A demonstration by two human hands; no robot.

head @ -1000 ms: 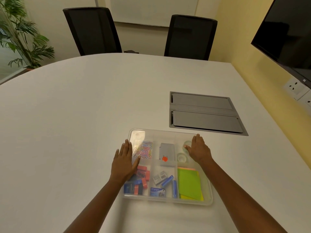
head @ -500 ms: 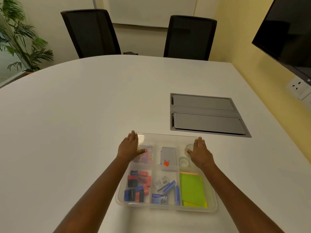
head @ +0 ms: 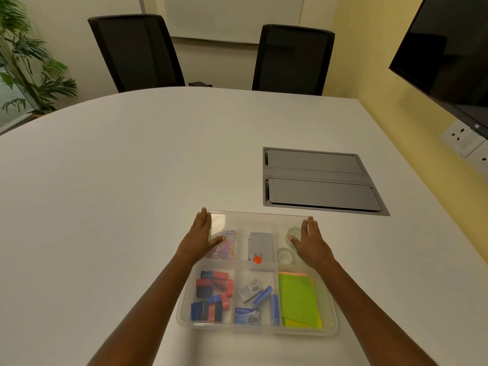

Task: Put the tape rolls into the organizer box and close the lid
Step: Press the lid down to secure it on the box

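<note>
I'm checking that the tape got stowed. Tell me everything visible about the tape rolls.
Two tape rolls, clear and ring-shaped, lie flat, one behind the other, in the far right compartment of the organizer box, under its clear lid. The right hand rests flat on the lid and hides part of the far roll. Whether the rolls touch is unclear.

Your organizer box (head: 184, 307) is clear, glossy plastic under a see-through lid (head: 260, 220). The tape rolls (head: 286, 254) look transparent and shiny. You see a smooth, matt white table (head: 132, 180), a brushed grey metal hatch (head: 319, 180), and matt green paper notes (head: 298, 297).
</note>
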